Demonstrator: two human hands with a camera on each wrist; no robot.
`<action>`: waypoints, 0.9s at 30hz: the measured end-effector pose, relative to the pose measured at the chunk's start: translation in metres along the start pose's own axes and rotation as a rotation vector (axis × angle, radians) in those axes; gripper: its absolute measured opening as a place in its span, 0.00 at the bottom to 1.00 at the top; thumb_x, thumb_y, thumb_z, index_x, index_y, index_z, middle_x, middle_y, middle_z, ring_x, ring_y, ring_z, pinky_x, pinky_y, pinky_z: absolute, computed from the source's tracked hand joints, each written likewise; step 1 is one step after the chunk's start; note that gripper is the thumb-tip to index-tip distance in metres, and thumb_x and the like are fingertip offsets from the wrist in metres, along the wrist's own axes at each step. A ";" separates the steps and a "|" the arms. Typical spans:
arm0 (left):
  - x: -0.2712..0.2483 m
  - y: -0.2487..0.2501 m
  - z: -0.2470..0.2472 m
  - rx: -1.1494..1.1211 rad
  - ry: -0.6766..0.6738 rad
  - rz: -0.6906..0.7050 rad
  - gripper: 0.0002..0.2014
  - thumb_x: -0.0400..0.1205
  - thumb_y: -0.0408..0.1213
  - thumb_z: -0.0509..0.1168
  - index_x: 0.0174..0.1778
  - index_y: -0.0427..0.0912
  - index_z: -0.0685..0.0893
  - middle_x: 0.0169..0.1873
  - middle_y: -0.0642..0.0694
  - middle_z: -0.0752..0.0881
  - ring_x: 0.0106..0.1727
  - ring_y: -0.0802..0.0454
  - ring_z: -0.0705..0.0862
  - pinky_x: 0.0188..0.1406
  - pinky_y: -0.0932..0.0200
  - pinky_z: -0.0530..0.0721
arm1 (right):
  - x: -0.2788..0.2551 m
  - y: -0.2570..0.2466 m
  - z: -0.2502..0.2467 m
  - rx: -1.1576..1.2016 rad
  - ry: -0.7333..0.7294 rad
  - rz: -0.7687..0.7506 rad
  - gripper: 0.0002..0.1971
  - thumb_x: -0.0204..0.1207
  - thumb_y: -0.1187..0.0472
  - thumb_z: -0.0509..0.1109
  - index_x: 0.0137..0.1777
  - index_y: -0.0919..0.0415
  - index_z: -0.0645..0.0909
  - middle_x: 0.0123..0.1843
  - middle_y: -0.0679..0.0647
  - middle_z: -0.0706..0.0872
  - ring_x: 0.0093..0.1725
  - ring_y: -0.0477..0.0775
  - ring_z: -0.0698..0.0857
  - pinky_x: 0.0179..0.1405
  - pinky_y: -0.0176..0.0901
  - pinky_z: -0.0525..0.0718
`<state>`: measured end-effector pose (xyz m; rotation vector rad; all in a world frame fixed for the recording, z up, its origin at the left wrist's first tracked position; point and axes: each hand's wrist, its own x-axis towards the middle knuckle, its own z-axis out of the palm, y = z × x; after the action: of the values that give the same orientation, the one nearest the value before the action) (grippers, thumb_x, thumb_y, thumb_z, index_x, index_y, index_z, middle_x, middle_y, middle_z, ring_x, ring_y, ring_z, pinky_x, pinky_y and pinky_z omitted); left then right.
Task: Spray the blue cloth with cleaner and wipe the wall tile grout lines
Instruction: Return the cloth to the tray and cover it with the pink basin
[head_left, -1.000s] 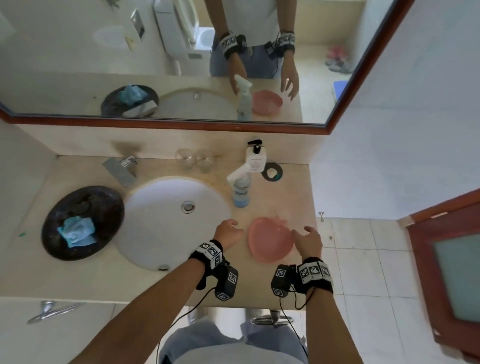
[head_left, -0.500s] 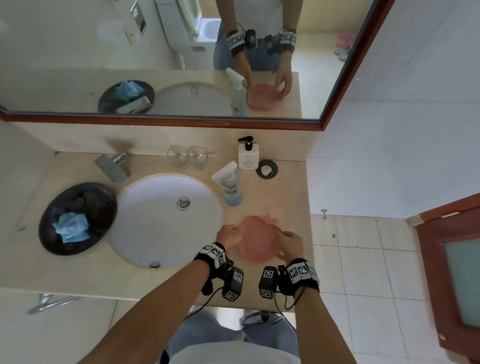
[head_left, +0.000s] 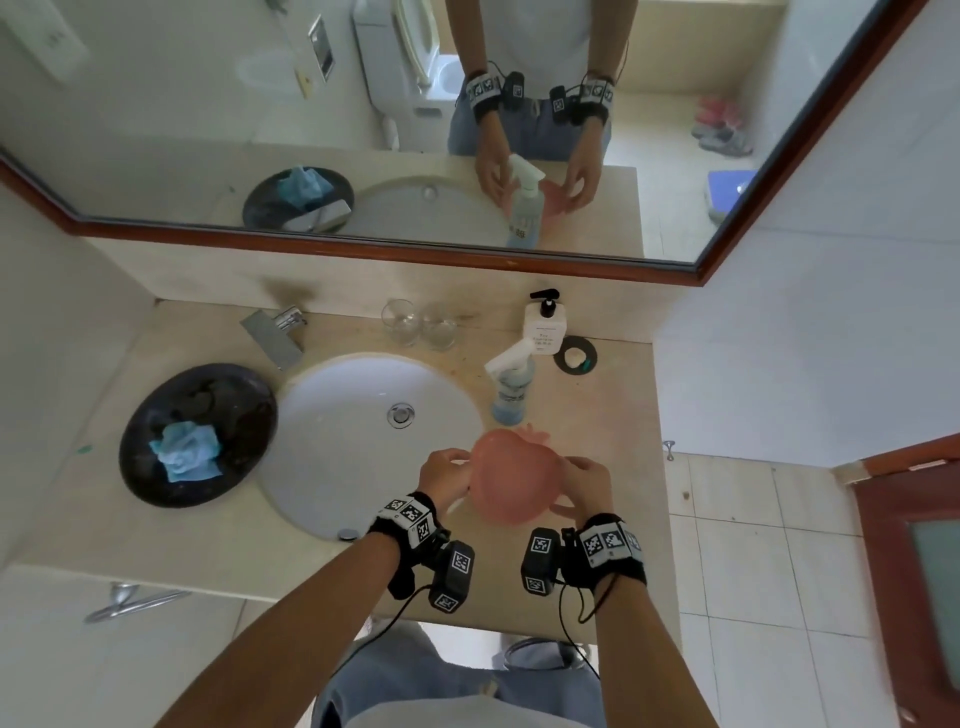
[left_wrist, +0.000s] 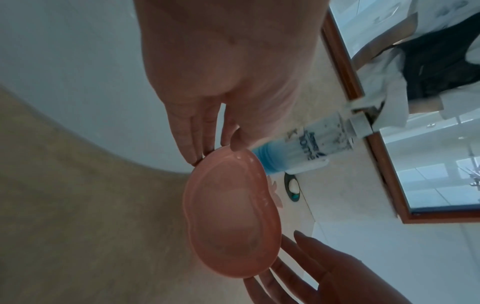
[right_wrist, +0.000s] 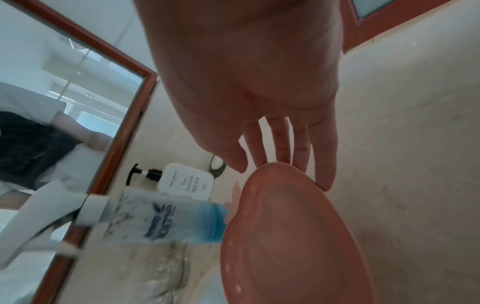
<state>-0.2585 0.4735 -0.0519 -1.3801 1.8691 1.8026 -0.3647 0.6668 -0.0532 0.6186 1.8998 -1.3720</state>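
left hand (head_left: 448, 477) | fingers pinch pink plastic apple-shaped bowl (head_left: 514, 478) at centre frame; right hand (head_left: 586, 487) | fingers grip opposite rim; crumpled blue cloth (head_left: 185, 450) | left, in black dish (head_left: 156, 415)

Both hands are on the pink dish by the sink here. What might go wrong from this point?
1. The pink dish is held only at its rim, left hand and right hand on opposite sides, and droplets show on it in the wrist views; a wet grip like that may slip.
2. The spray bottle stands just behind the dish and might get knocked over.
3. The blue cloth lies untouched in the dark bowl, so spraying and wiping have not begun.
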 end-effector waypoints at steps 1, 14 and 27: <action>0.001 -0.001 -0.012 -0.003 0.008 -0.002 0.15 0.78 0.39 0.76 0.59 0.39 0.90 0.36 0.42 0.92 0.34 0.47 0.88 0.37 0.54 0.87 | -0.004 -0.002 0.011 0.000 -0.008 -0.005 0.18 0.76 0.56 0.79 0.64 0.61 0.86 0.57 0.62 0.90 0.54 0.62 0.88 0.42 0.52 0.91; 0.019 -0.015 -0.226 -0.059 0.130 0.087 0.13 0.75 0.41 0.74 0.55 0.47 0.89 0.45 0.41 0.94 0.47 0.42 0.92 0.53 0.44 0.91 | -0.084 -0.021 0.214 0.042 -0.152 -0.128 0.17 0.82 0.55 0.76 0.67 0.61 0.86 0.57 0.59 0.90 0.56 0.57 0.88 0.45 0.53 0.91; 0.055 -0.041 -0.417 -0.032 0.352 0.134 0.07 0.80 0.37 0.72 0.53 0.47 0.90 0.50 0.47 0.92 0.54 0.47 0.89 0.57 0.48 0.87 | -0.122 -0.049 0.413 -0.047 -0.316 -0.186 0.16 0.81 0.55 0.78 0.65 0.60 0.86 0.58 0.59 0.90 0.58 0.58 0.89 0.42 0.50 0.92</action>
<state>-0.0747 0.0948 -0.0192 -1.7149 2.1569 1.7456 -0.2142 0.2633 -0.0088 0.1900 1.7586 -1.4399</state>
